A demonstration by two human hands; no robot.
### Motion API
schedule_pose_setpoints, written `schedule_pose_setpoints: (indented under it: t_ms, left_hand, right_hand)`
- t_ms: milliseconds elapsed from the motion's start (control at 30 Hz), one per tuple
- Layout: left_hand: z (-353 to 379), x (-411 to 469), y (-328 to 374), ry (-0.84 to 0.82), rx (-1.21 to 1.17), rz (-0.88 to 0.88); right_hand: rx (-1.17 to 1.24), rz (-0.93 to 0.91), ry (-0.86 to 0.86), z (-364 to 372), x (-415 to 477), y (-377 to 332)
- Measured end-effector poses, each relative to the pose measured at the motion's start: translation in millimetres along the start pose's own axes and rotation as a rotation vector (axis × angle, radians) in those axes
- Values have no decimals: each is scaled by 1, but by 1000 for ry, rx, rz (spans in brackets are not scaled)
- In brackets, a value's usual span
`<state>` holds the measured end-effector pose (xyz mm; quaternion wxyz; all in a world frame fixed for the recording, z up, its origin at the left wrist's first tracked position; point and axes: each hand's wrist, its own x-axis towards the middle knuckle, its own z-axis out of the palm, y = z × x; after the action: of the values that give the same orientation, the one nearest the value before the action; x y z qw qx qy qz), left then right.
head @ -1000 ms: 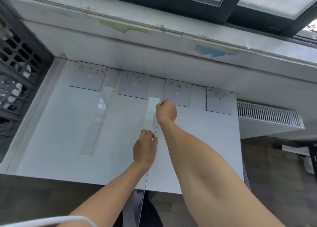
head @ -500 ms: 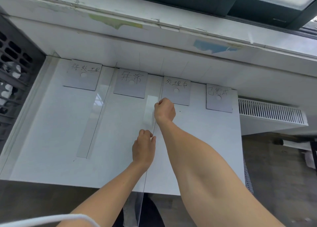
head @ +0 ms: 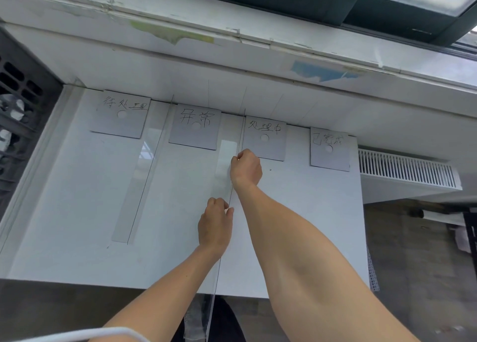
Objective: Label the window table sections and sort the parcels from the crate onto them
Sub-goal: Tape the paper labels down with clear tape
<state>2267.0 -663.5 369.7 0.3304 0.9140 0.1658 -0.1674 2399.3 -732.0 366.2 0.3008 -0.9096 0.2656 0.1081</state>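
Four label cards lay at back of bench; we judged labelling done. Left hand and right hand pinched clear divider in curled fingers, upright between second and third cards. Parcels sat in crate at left; sorting not started.

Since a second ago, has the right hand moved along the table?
No. The right hand still sits at the lower left corner of the third card, pinching the divider.
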Motion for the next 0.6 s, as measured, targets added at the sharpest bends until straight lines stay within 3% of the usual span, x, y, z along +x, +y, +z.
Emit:
schedule_pose_setpoints:
  t_ms: [600]
  left_hand:
    - [0, 0, 7, -17, -34, -37]
  right_hand:
    - [3, -19, 20, 2, -1, 1]
